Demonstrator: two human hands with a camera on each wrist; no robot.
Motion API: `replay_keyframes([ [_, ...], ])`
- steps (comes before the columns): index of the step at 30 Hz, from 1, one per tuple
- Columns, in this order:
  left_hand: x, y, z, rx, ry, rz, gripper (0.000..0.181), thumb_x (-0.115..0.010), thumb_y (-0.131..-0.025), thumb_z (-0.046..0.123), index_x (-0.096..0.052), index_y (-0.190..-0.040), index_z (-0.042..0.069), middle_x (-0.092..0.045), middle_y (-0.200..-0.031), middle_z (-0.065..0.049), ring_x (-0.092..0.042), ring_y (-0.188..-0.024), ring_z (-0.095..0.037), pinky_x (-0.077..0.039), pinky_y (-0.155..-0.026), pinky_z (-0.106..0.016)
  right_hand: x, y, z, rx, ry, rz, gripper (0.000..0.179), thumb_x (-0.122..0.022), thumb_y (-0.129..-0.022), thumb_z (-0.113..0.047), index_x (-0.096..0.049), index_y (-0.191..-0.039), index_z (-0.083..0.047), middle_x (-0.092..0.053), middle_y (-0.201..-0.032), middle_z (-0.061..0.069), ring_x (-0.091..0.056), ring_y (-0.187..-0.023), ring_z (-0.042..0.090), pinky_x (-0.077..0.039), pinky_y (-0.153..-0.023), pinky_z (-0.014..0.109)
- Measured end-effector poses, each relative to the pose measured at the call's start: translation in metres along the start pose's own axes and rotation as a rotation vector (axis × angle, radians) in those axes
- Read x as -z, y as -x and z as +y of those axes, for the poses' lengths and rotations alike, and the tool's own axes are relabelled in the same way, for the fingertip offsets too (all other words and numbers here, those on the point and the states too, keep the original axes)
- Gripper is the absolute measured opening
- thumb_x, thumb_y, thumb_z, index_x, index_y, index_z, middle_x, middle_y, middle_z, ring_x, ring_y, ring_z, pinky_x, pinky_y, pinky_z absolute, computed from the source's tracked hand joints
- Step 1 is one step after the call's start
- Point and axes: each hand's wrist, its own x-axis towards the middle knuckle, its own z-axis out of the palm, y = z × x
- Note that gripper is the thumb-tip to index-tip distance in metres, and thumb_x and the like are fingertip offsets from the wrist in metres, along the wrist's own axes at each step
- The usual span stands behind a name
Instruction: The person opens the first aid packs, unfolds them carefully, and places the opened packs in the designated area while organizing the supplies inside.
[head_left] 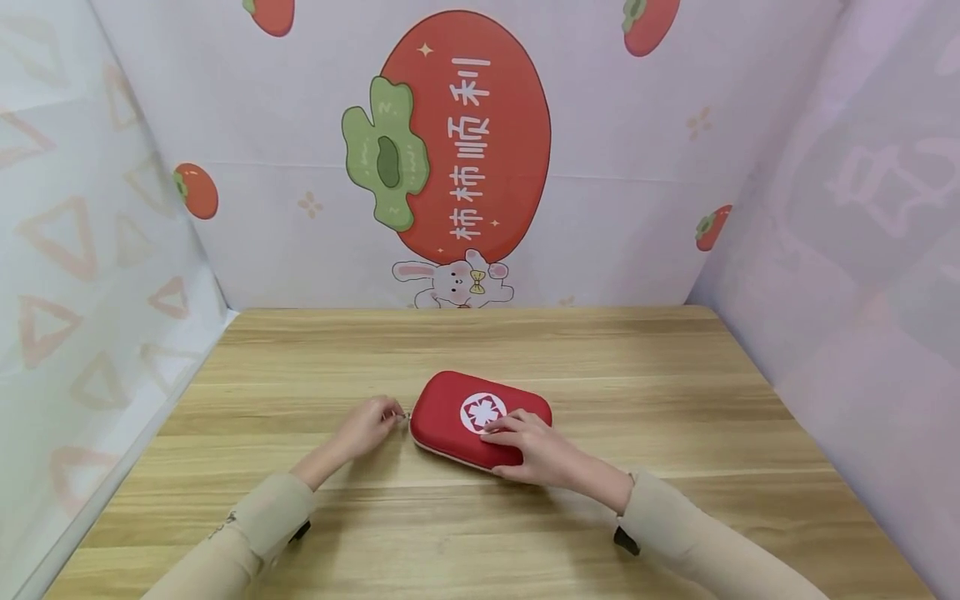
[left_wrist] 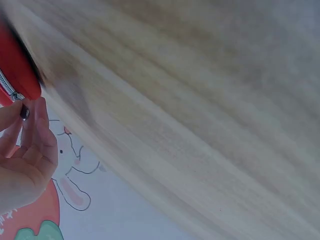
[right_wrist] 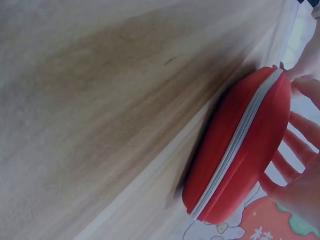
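Note:
A red zippered first-aid case (head_left: 442, 417) with a white round emblem lies on the wooden table, set at a slant. At its left end my left hand (head_left: 369, 429) pinches the zipper pull (left_wrist: 24, 111) between thumb and finger. The zipper slider sits at that corner in the left wrist view. My right hand (head_left: 536, 450) rests on the case's right part, fingers spread over the lid and thumb at the near edge. In the right wrist view the grey zipper (right_wrist: 235, 145) runs closed along the side facing the camera.
The wooden table (head_left: 450, 533) reaches back to a white wall cloth (head_left: 615, 242) printed with persimmons and a rabbit. Pale printed cloths (head_left: 90, 250) hang along both sides. Both forearms come in from the near edge in light sleeves (head_left: 712, 533).

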Motion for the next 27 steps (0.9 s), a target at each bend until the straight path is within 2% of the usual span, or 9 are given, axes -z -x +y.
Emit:
replay_keyframes([
  [6,0.002,-0.013,-0.007,-0.007,0.016,0.004,0.006,-0.059,-0.079,-0.001,-0.064,-0.08,0.001,-0.06,-0.078,-0.006,-0.053,-0.068,-0.014,-0.047,-0.058,-0.026,0.008,0.001,0.007,-0.037,-0.058,-0.053,0.055,-0.072,-0.07,-0.036,-0.056,-0.12,-0.018,-0.044,-0.13,0.005,-0.032,-0.122,0.027,-0.036,-0.096,0.05],
  [10,0.003,-0.021,-0.01,-0.014,0.02,0.012,0.007,-0.059,-0.08,0.0,-0.065,-0.081,0.001,-0.061,-0.079,-0.007,-0.054,-0.068,-0.014,-0.047,-0.058,-0.026,0.014,0.003,0.014,-0.081,-0.113,-0.145,0.066,-0.074,-0.066,-0.039,-0.052,-0.125,-0.017,-0.036,-0.137,0.006,-0.022,-0.128,0.031,-0.035,-0.097,0.051],
  [14,0.003,-0.027,-0.012,-0.028,0.028,0.025,0.007,-0.059,-0.08,0.0,-0.065,-0.082,0.0,-0.063,-0.08,-0.009,-0.055,-0.069,-0.016,-0.048,-0.06,-0.028,0.017,0.004,0.018,-0.1,-0.154,-0.204,0.071,-0.075,-0.065,-0.038,-0.049,-0.128,-0.016,-0.031,-0.14,0.007,-0.019,-0.13,0.032,-0.035,-0.097,0.052],
  [19,0.001,-0.03,-0.015,-0.057,0.028,0.033,0.007,-0.058,-0.08,-0.001,-0.065,-0.081,0.0,-0.063,-0.08,-0.01,-0.057,-0.069,-0.018,-0.049,-0.06,-0.029,0.015,0.005,0.021,-0.08,-0.093,-0.2,0.071,-0.075,-0.065,-0.041,-0.05,-0.127,-0.017,-0.034,-0.138,0.007,-0.024,-0.128,0.031,-0.036,-0.097,0.049],
  [24,0.002,-0.027,-0.017,-0.071,0.028,0.031,0.006,-0.059,-0.079,-0.002,-0.063,-0.077,0.001,-0.062,-0.076,-0.008,-0.055,-0.067,-0.016,-0.048,-0.058,-0.028,0.013,0.004,0.021,-0.078,-0.041,-0.19,0.072,-0.073,-0.064,-0.047,-0.05,-0.126,-0.019,-0.037,-0.137,0.007,-0.029,-0.127,0.031,-0.04,-0.096,0.046],
  [27,0.002,-0.023,-0.017,-0.077,0.035,0.02,0.007,-0.059,-0.078,-0.003,-0.063,-0.076,0.002,-0.061,-0.073,-0.005,-0.053,-0.065,-0.014,-0.046,-0.056,-0.026,0.014,0.002,0.019,-0.098,-0.018,-0.151,0.062,-0.067,-0.07,-0.049,-0.055,-0.122,-0.017,-0.043,-0.133,0.005,-0.035,-0.123,0.028,-0.041,-0.095,0.044],
])
